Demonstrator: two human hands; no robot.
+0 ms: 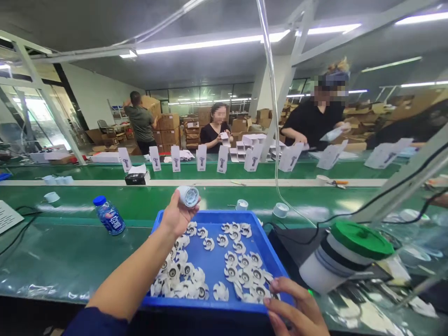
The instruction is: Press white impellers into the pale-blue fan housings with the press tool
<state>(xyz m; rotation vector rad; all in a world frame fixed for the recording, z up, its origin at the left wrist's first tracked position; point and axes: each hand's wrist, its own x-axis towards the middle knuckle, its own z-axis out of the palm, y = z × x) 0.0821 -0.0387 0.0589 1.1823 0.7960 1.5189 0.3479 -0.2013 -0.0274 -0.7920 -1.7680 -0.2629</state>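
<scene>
My left hand (179,218) is raised over the far left of the blue tray (210,305), its fingers wrapped round a light-blue round plastic housing (190,196). The housing's open end, with a ribbed inside, faces right and toward me. White fan impellers (245,276) lie in the tray, heaped at the left and grouped along the right. A single impeller (220,291) sits near the front wall. At the tray's front right corner is my right hand (294,308), fingers apart and slightly curled beside the impellers there. Its fingertips partly cover one impeller; no firm grip shows.
A blue bottle (109,215) stands left of the tray. To the right is a white tub with a green lid (362,240), among black cables. More light-blue housings (281,210) sit on the green belt. White boxes (201,157) line its far side, where people work.
</scene>
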